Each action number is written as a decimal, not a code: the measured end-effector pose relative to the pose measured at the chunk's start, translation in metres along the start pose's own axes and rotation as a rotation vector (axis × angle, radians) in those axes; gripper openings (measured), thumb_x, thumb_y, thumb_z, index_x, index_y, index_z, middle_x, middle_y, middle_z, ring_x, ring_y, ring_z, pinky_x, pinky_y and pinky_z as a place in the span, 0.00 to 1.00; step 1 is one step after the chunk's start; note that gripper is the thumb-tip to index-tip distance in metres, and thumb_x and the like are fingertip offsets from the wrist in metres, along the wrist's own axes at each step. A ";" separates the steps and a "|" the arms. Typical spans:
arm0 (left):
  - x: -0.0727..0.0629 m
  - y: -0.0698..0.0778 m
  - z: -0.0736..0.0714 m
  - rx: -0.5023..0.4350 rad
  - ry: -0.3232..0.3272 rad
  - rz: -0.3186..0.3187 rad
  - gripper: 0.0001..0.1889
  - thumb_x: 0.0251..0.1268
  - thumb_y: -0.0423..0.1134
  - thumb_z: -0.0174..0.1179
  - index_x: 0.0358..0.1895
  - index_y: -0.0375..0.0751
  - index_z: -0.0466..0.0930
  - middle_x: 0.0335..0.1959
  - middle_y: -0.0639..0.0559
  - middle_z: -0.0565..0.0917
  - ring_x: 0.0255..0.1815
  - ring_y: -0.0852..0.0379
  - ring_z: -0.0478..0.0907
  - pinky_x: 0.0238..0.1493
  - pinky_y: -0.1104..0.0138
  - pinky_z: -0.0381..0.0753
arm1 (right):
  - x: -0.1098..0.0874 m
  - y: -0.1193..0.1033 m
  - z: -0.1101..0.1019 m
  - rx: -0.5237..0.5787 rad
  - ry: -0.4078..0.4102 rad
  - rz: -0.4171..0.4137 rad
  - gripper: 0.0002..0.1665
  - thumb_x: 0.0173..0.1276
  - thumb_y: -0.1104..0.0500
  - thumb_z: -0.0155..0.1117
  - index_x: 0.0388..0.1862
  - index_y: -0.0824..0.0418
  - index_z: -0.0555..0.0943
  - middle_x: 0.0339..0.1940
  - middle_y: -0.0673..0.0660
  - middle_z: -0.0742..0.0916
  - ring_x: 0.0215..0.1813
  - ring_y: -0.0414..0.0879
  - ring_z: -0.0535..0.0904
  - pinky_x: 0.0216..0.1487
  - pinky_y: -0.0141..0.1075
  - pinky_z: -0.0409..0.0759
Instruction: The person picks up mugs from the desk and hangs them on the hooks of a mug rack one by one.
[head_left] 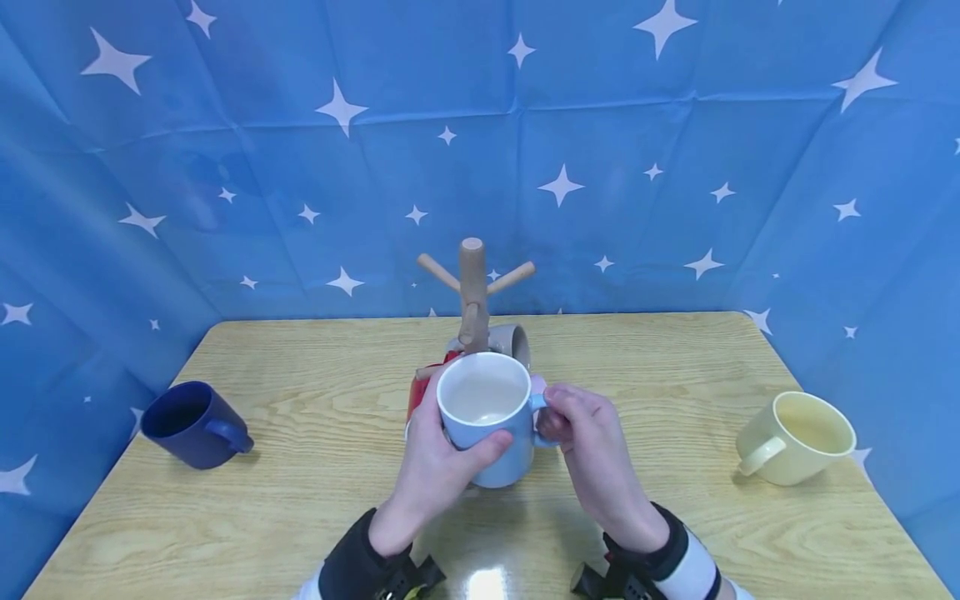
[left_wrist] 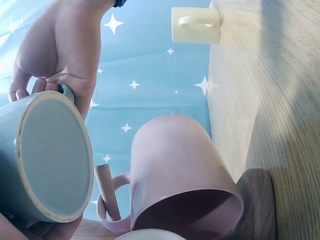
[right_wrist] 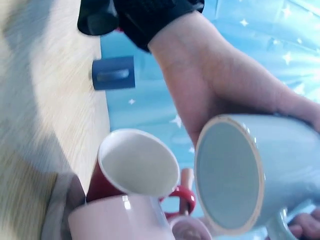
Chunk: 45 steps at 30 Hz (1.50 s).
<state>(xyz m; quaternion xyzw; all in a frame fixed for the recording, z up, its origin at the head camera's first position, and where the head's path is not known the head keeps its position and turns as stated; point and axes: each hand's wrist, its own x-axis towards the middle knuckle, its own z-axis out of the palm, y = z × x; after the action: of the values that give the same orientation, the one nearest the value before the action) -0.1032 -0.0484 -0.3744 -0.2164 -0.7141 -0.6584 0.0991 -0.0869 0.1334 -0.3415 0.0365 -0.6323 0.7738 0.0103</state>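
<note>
A light blue mug (head_left: 498,450) with a white inside is held up in front of the wooden mug tree (head_left: 472,275). My left hand (head_left: 438,462) grips its body from the left, thumb across the near side. On the right, my right hand (head_left: 600,454) pinches the mug's handle. Both wrist views show the mug's flat underside, raised off the table. Behind it, a pink mug (left_wrist: 175,155) hangs by its handle on a peg. A red mug (right_wrist: 137,162) with a white inside hangs beside that one. A grey mug (head_left: 512,340) is at the tree's back, partly hidden.
A dark blue mug (head_left: 198,425) stands at the left of the wooden table (head_left: 315,517), and a cream mug (head_left: 795,442) at the right. Two upper pegs of the tree stick out bare. A blue curtain (head_left: 450,183) with white stars hangs around the back and sides.
</note>
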 end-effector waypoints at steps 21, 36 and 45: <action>0.005 0.002 -0.013 0.010 0.011 -0.041 0.41 0.63 0.57 0.71 0.72 0.37 0.69 0.61 0.37 0.82 0.56 0.54 0.82 0.58 0.59 0.83 | 0.002 -0.013 -0.022 -0.406 -0.090 -0.212 0.13 0.81 0.62 0.57 0.48 0.70 0.84 0.44 0.53 0.90 0.44 0.35 0.87 0.50 0.30 0.87; 0.003 0.003 -0.025 0.017 0.042 -0.081 0.39 0.62 0.56 0.72 0.69 0.35 0.72 0.58 0.35 0.84 0.52 0.60 0.82 0.55 0.63 0.83 | 0.015 -0.036 -0.028 -0.451 -0.033 -0.289 0.18 0.80 0.63 0.59 0.64 0.66 0.82 0.56 0.67 0.89 0.55 0.32 0.86 0.54 0.25 0.85; 0.003 0.004 -0.032 0.027 0.057 -0.114 0.38 0.62 0.54 0.72 0.70 0.35 0.71 0.58 0.35 0.83 0.52 0.59 0.81 0.55 0.62 0.83 | 0.039 -0.060 -0.022 -0.601 -0.099 -0.291 0.22 0.79 0.59 0.62 0.69 0.61 0.79 0.60 0.61 0.89 0.58 0.31 0.83 0.57 0.22 0.83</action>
<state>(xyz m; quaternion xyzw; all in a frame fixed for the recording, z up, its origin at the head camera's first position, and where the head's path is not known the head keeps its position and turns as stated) -0.1088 -0.0792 -0.3659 -0.1553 -0.7309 -0.6592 0.0847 -0.1228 0.1657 -0.2845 0.1591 -0.8200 0.5406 0.1003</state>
